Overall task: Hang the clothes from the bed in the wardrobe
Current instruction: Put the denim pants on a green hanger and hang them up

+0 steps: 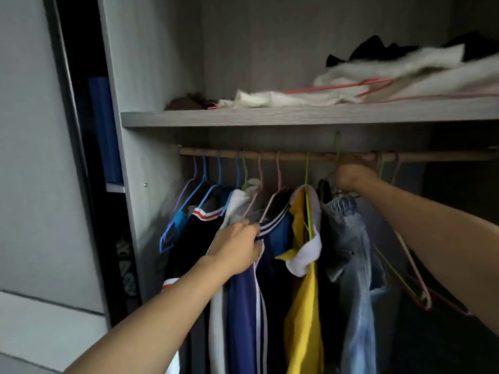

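Head view: crumpled, faded-blue denim jeans point(351, 238) dangle from a green wire hanger point(337, 148) gripped by the right hand point(351, 179); the left hand point(237, 247) clutches a navy white-striped jacket point(243, 306).

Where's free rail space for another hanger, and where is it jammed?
Free: the rod right of the last pink hook, out to the frame edge; only empty hangers dangle below. Jammed: left wall to the yellow shirt, where the left hand grips a navy jacket. The right hand holds a green hanger between them.
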### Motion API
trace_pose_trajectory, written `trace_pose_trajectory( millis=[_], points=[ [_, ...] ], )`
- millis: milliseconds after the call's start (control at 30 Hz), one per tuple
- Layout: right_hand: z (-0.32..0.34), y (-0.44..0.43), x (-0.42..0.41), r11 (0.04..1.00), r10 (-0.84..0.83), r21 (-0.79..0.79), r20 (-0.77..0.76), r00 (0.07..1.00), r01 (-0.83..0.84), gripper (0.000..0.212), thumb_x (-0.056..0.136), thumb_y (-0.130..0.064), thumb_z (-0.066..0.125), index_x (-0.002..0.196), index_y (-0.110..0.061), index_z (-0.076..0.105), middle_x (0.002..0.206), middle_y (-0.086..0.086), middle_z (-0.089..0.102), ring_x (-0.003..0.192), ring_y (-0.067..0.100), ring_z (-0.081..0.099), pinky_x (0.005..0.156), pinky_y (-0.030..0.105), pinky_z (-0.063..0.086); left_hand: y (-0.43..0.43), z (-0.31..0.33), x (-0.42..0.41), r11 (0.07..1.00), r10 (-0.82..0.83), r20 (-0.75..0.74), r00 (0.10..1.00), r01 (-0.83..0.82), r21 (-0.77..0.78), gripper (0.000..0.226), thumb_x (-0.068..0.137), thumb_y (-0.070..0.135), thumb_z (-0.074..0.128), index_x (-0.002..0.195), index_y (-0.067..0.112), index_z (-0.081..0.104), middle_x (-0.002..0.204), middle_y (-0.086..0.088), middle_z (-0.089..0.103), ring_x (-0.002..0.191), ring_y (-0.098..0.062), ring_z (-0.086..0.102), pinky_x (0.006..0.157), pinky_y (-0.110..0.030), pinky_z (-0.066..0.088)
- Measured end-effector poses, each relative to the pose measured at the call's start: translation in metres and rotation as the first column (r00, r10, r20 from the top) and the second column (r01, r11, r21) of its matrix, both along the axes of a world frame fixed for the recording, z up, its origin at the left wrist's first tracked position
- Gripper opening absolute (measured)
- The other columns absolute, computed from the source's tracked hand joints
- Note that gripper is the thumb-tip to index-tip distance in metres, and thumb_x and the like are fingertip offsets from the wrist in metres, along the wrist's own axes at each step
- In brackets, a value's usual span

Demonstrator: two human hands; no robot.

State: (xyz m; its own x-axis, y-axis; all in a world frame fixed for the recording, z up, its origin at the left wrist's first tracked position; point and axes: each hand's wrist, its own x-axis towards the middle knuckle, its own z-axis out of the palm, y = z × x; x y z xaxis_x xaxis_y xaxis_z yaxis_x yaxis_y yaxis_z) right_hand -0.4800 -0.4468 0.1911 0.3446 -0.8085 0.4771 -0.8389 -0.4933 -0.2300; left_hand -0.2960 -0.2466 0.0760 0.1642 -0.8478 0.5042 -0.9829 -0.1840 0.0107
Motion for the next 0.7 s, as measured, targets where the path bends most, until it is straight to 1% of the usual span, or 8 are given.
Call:
trace_pose_trajectory(
  millis=[133, 233, 300, 333, 400, 500, 600, 700],
  points=[
    [-0.027, 0.002, 0.012, 0.998, -0.053, 0.027, -0.025, 0.998, 0.054, 0.035, 0.091, -0.033, 0.057, 0.11, -0.003, 0.058, 0.116, 0.023, 0.061, 0.105, 0.036, 0.062, 0.081, 0.037, 0.05, -0.026, 0.011, 0.018, 0.996, -0.084, 0.008, 0.996, 0.085, -0.041, 0.022, 0.094, 0.036, 0.046, 0.106, 0.022, 0.056, 0.111, -0.001, 0.059, 0.104, -0.027, 0.058, 0.073, -0.034, 0.043],
    [-0.05, -0.006, 0.016, 0.99, -0.09, 0.107, -0.015, 0.996, 0.091, 0.033, 0.093, -0.033, 0.052, 0.072, -0.008, 0.049, 0.094, 0.02, 0.064, 0.089, 0.033, 0.065, 0.067, 0.032, 0.047, -0.048, 0.015, 0.026, 0.983, -0.165, 0.013, 0.986, 0.165, -0.085, 0.02, 0.094, 0.034, 0.047, 0.105, 0.021, 0.057, 0.108, 0.0, 0.058, 0.103, -0.024, 0.058, 0.074, -0.034, 0.042],
    [-0.054, -0.009, 0.014, 0.988, -0.093, 0.121, 0.012, 0.996, 0.091, 0.037, 0.092, -0.034, 0.051, 0.062, -0.012, 0.046, 0.081, 0.017, 0.06, 0.084, 0.033, 0.066, 0.063, 0.029, 0.044, -0.061, 0.018, 0.027, 0.972, -0.213, 0.011, 0.977, 0.213, -0.102, 0.024, 0.094, 0.033, 0.047, 0.109, 0.019, 0.059, 0.11, -0.002, 0.057, 0.105, -0.025, 0.056, 0.078, -0.036, 0.045],
    [-0.053, -0.008, 0.01, 0.99, -0.104, 0.103, 0.027, 0.994, 0.1, 0.038, 0.092, -0.039, 0.05, 0.064, -0.012, 0.05, 0.082, 0.017, 0.061, 0.086, 0.033, 0.066, 0.065, 0.03, 0.044, -0.067, 0.019, 0.027, 0.967, -0.23, 0.014, 0.973, 0.23, -0.113, 0.027, 0.094, 0.034, 0.048, 0.112, 0.018, 0.06, 0.112, -0.003, 0.057, 0.106, -0.026, 0.055, 0.08, -0.037, 0.046],
    [-0.05, 0.003, -0.005, 0.986, -0.161, -0.032, 0.072, 0.984, 0.164, 0.036, 0.093, -0.047, 0.049, 0.077, -0.017, 0.06, 0.092, 0.015, 0.067, 0.091, 0.035, 0.065, 0.069, 0.034, 0.046, -0.077, 0.02, 0.022, 0.949, -0.273, 0.029, 0.962, 0.274, -0.155, 0.03, 0.094, 0.035, 0.048, 0.115, 0.017, 0.06, 0.113, -0.005, 0.055, 0.106, -0.027, 0.053, 0.083, -0.04, 0.046],
    [-0.057, 0.019, -0.036, 0.925, -0.237, -0.27, 0.144, 0.961, 0.269, 0.024, 0.091, -0.04, 0.056, 0.099, -0.02, 0.067, 0.101, 0.01, 0.067, 0.092, 0.035, 0.064, 0.072, 0.038, 0.05, -0.087, 0.018, 0.008, 0.892, -0.392, 0.053, 0.918, 0.394, -0.223, 0.034, 0.093, 0.038, 0.044, 0.113, 0.016, 0.062, 0.11, -0.006, 0.055, 0.105, -0.029, 0.051, 0.086, -0.043, 0.044],
    [-0.076, 0.031, -0.054, 0.916, -0.319, -0.264, -0.017, 0.948, 0.303, 0.038, 0.085, -0.043, 0.064, 0.116, -0.021, 0.06, 0.113, 0.007, 0.056, 0.104, 0.029, 0.057, 0.072, 0.035, 0.046, -0.095, 0.014, -0.011, 0.825, -0.504, 0.101, 0.858, 0.513, -0.236, 0.046, 0.091, 0.044, 0.034, 0.113, 0.016, 0.063, 0.114, -0.007, 0.057, 0.111, -0.029, 0.049, 0.092, -0.042, 0.042],
    [-0.093, 0.032, -0.063, 0.892, -0.433, -0.225, -0.179, 0.883, 0.392, 0.053, 0.083, -0.043, 0.066, 0.128, -0.022, 0.049, 0.12, 0.006, 0.049, 0.111, 0.027, 0.052, 0.074, 0.036, 0.048, -0.102, 0.006, -0.028, 0.771, -0.6, 0.12, 0.791, 0.612, -0.177, 0.055, 0.089, 0.05, 0.029, 0.118, 0.017, 0.063, 0.118, -0.007, 0.057, 0.115, -0.028, 0.049, 0.094, -0.042, 0.04]
  ],
)
